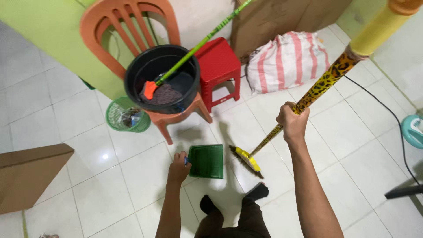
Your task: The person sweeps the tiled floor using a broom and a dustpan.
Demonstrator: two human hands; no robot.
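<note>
The orange plastic chair (132, 26) is your landmark: it carries a black tub (162, 77) on its seat, with a green-handled mop (194, 48) resting inside. Right of the chair stands a red stool (218, 66), and beyond that a striped sack (288, 59). A green mesh basket (125, 115) sits at the chair's left leg. In front of the chair, on the white tiled floor (88, 176), your left hand (178, 166) is clamped on the handle of the green dustpan (205, 161), which lies flat. Your right hand (291, 122) is closed around the spotted broom (282, 125), its yellow head just right of the pan. A hard sweep could likely overshoot the pan's lip and scatter dirt toward the chair legs; the long handle may also swing into things behind you.
</note>
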